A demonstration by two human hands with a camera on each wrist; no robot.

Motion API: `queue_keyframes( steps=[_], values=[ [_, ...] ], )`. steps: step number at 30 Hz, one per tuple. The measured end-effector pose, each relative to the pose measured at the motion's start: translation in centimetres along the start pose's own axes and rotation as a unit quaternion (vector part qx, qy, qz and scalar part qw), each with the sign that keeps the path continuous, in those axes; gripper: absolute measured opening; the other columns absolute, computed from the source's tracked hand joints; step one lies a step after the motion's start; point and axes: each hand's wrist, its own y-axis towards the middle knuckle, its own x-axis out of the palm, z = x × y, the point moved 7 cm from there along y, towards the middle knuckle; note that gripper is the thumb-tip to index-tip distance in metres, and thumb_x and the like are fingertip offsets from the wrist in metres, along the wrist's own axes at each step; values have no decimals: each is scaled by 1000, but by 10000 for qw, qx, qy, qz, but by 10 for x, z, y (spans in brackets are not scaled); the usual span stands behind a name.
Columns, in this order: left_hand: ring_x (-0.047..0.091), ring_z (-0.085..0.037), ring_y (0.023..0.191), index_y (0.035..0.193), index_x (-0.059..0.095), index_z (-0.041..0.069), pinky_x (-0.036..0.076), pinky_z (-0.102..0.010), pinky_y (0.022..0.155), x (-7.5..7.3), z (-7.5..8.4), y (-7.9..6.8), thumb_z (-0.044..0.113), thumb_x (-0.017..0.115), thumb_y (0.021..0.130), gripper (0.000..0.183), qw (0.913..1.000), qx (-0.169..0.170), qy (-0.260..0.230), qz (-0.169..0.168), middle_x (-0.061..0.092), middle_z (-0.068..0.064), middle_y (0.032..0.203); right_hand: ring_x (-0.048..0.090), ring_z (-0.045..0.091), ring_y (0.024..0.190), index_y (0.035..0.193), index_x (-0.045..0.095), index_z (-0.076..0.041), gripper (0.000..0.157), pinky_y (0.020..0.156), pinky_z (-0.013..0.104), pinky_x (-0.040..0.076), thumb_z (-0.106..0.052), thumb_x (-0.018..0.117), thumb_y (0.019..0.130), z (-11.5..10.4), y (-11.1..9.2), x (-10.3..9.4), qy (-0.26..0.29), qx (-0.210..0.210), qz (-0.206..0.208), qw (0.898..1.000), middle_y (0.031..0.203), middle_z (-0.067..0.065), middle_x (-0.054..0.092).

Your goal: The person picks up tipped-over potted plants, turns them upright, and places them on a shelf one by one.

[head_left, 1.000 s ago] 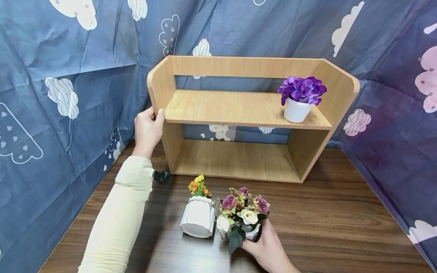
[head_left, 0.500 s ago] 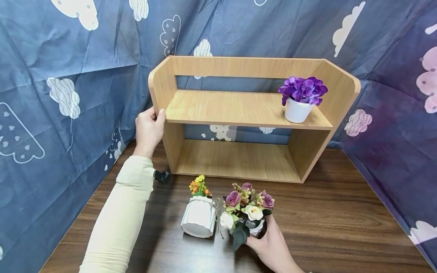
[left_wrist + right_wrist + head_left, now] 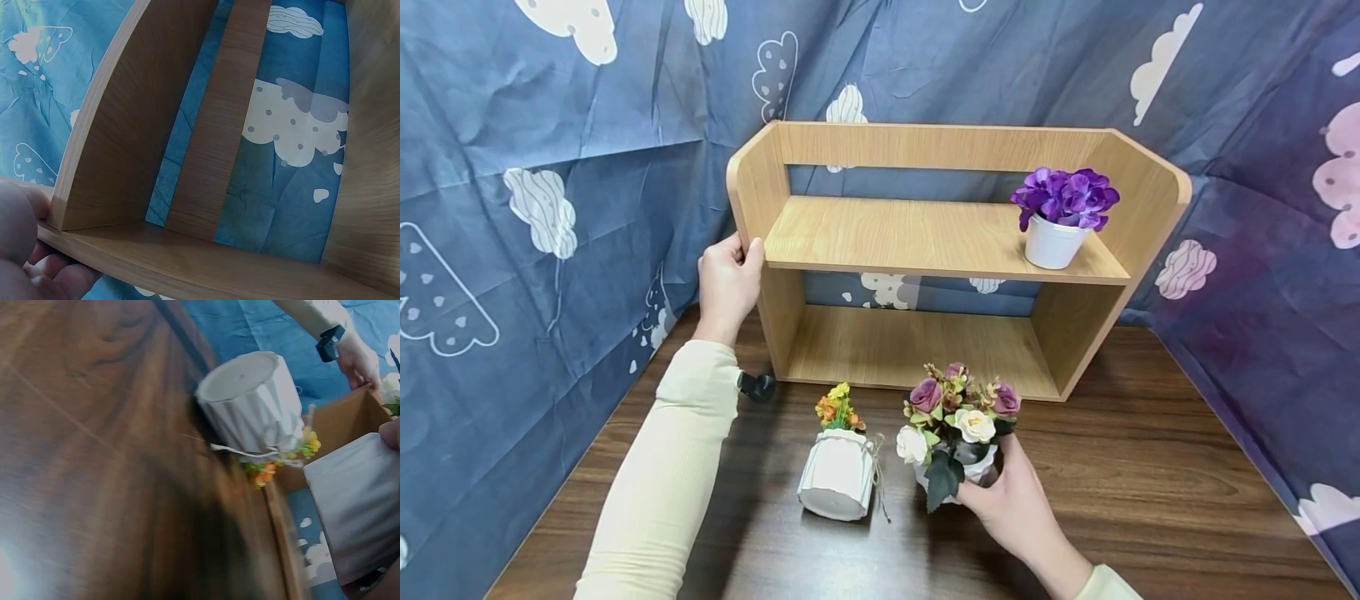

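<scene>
A wooden two-tier shelf (image 3: pixel 880 233) stands at the back, and my left hand (image 3: pixel 727 287) grips its left side panel, thumb and fingers on opposite sides of the board in the left wrist view. My right hand (image 3: pixel 1018 504) holds a white pot of artificial roses (image 3: pixel 974 426), mauve and cream, in front of the lower tier. The right wrist view shows that white pot (image 3: pixel 359 506) from its outside, the fingers (image 3: pixel 390 434) partly cut off at the frame edge. Left of it, a white pot with yellow and orange flowers (image 3: pixel 837 477) lies on its side, base towards me.
On the right of the upper tier stands a white pot with purple flowers (image 3: pixel 1055 243). Blue cloud-patterned cloth (image 3: pixel 617 192) hangs behind and at both sides. The brown wooden tabletop (image 3: pixel 1150 467) extends around the shelf.
My right hand has moved away from me and slightly right with the pot of roses, leaving a wider gap to the lying pot. The left hand keeps its grip on the shelf.
</scene>
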Motion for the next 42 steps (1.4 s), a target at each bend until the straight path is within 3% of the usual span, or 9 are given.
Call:
queue_keyframes(
  steps=[4, 11, 20, 28, 42],
  values=[
    [71, -28, 92, 112, 80, 0, 43, -17, 70, 0, -1, 0, 21, 60, 106, 30, 10000, 8, 23, 17, 81, -19, 108, 63, 25, 124, 140, 55, -3, 76, 105, 28, 48, -27, 95, 80, -9, 10, -7, -77, -123, -35, 9999, 134, 15, 71],
    [71, -28, 89, 110, 80, 0, 43, -18, 68, 0, -1, 1, 22, 59, 106, 30, 9999, 75, 65, 46, 82, -19, 105, 62, 30, 132, 148, 51, -5, 81, 104, 12, 39, -26, 93, 82, -28, 26, -16, -13, -422, -191, 9989, 142, 18, 67],
    [70, -29, 88, 107, 79, 0, 42, -20, 67, 1, 0, 1, 21, 60, 106, 29, 9998, 147, 107, 60, 82, -19, 102, 60, 29, 128, 146, 50, 0, 78, 101, 8, 38, -20, 91, 83, -50, 46, -29, 56, -542, -277, 9981, 138, 19, 65],
    [69, -30, 87, 105, 79, 0, 42, -22, 66, -1, 2, 1, 21, 61, 105, 28, 9997, 191, 102, 126, 82, -19, 100, 61, 18, 112, 143, 51, 1, 70, 90, 14, 48, -17, 88, 86, -70, 64, -41, 238, -654, -322, 9971, 130, 18, 68],
    [68, -29, 87, 107, 80, 0, 42, -24, 68, -1, 1, 1, 21, 60, 105, 29, 9999, 73, 114, 36, 82, -17, 99, 59, 24, 121, 150, 47, -1, 72, 92, 14, 47, -21, 83, 91, -114, 93, -61, 209, -866, -288, 9956, 139, 18, 64]
  ],
)
